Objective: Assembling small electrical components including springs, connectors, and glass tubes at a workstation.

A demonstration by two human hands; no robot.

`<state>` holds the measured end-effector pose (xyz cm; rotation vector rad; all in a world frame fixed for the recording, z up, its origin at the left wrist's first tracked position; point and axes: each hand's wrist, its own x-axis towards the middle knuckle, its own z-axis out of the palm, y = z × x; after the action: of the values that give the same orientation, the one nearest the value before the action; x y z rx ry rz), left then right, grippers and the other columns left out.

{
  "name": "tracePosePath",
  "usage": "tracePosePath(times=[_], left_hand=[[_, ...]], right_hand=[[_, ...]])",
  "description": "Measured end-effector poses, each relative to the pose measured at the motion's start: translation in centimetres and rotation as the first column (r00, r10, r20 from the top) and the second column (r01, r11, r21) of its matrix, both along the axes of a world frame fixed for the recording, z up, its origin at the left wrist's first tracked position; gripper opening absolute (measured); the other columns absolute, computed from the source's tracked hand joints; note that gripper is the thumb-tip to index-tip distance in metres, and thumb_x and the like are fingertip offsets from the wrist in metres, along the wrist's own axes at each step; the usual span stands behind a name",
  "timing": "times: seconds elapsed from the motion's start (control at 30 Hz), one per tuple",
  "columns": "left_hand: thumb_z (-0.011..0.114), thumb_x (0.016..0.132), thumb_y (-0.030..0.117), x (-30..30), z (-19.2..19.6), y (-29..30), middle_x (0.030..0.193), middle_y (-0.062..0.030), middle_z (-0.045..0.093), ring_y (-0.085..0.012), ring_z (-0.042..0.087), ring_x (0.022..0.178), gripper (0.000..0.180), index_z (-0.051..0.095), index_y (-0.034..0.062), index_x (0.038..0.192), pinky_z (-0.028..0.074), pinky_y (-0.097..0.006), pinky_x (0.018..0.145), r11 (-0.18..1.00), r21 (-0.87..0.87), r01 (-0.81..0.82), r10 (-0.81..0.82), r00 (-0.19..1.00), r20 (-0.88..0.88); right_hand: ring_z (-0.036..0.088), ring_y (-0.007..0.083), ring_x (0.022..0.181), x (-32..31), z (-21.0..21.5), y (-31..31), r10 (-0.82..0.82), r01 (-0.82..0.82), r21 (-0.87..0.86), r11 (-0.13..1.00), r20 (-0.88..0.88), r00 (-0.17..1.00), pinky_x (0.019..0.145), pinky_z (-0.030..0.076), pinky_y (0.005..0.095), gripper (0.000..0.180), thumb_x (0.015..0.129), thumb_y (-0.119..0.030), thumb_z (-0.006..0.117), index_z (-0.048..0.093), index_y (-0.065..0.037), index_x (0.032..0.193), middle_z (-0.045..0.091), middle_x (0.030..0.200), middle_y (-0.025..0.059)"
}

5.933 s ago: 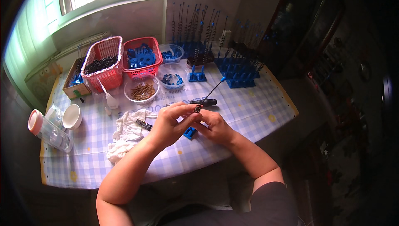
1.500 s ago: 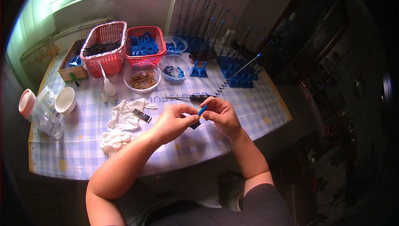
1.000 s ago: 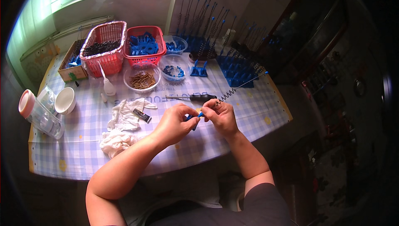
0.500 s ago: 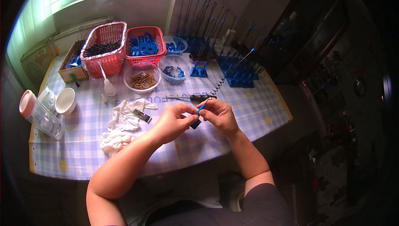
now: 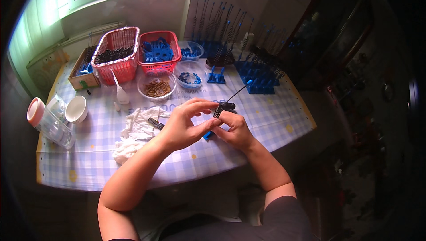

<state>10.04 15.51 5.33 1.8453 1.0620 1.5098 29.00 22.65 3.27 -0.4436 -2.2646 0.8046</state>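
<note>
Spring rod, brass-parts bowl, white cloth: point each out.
spring rod [image 5: 230, 98], head view, thin shaft above the coil
brass-parts bowl [image 5: 141, 91], head view, left rim
white cloth [image 5: 135, 130], head view, middle of the crumpled heap

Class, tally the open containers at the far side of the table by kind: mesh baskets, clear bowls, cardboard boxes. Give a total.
Mesh baskets: 2 (pink basket, red basket)
Clear bowls: 3 (brown-parts bowl, blue-parts bowl, far bowl)
Cardboard boxes: 1 (cardboard box)
Total: 6

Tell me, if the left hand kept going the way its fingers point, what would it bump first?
Probably the right hand. The left hand points its fingers rightward at the black coiled spring rod held between both hands, so spring and right fingers sit directly ahead, already touching.
</note>
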Motion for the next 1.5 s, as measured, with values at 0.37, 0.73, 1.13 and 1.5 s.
tracePosePath(times=[0.37, 0.73, 1.13, 1.5], left_hand=[[0.068, 0.085, 0.006, 1.2, -0.3, -0.2, 0.089, -0.0134, 0.066, -0.0224, 0.069, 0.079, 0.019, 0.066, -0.0018, 0.102, 0.054, -0.029, 0.07, 0.995, 0.011, -0.098, 0.098, 0.995, -0.032], [0.07, 0.083, 0.007, 1.7, -0.2, 0.3, 0.081, -0.0113, 0.065, -0.0179, 0.065, 0.072, 0.017, 0.067, -0.0024, 0.096, 0.05, -0.028, 0.063, 0.988, 0.04, -0.151, 0.154, 0.986, -0.068], [0.071, 0.082, 0.007, 1.9, -0.1, 0.5, 0.081, -0.011, 0.066, -0.0169, 0.066, 0.072, 0.017, 0.068, -0.0021, 0.096, 0.05, -0.028, 0.063, 0.985, 0.031, -0.173, 0.175, 0.979, -0.103], [0.071, 0.083, 0.008, 2.0, -0.2, 0.6, 0.08, -0.0109, 0.065, -0.0165, 0.066, 0.072, 0.017, 0.068, -0.0021, 0.097, 0.051, -0.028, 0.063, 0.984, 0.041, -0.174, 0.178, 0.975, -0.131]], right_hand=[[0.067, 0.0187, 0.079, 0.0, -0.3, 0.0, 0.04, -0.041, -0.036, 0.999, -0.031, 0.999, 0.072, 0.051, 0.0301, 0.017, 0.088, -0.017, 0.067, 0.068, -0.002, 0.094, 0.069, 0.085, 0.0105], [0.066, 0.0204, 0.078, 0.1, -0.6, 0.4, 0.067, -0.068, -0.041, 0.997, -0.028, 0.997, 0.072, 0.051, 0.0303, 0.016, 0.089, -0.016, 0.064, 0.069, -0.002, 0.095, 0.069, 0.085, 0.0105], [0.069, 0.0224, 0.086, 0.2, -0.4, 0.4, 0.056, -0.055, -0.053, 0.997, 0.023, 0.998, 0.075, 0.052, 0.0292, 0.013, 0.086, -0.008, 0.067, 0.07, -0.001, 0.096, 0.071, 0.093, 0.0108], [0.069, 0.0198, 0.084, 0.4, -0.6, 0.6, 0.059, -0.057, -0.071, 0.996, 0.025, 0.998, 0.074, 0.052, 0.028, 0.012, 0.086, -0.007, 0.066, 0.069, -0.001, 0.096, 0.07, 0.094, 0.0103]])
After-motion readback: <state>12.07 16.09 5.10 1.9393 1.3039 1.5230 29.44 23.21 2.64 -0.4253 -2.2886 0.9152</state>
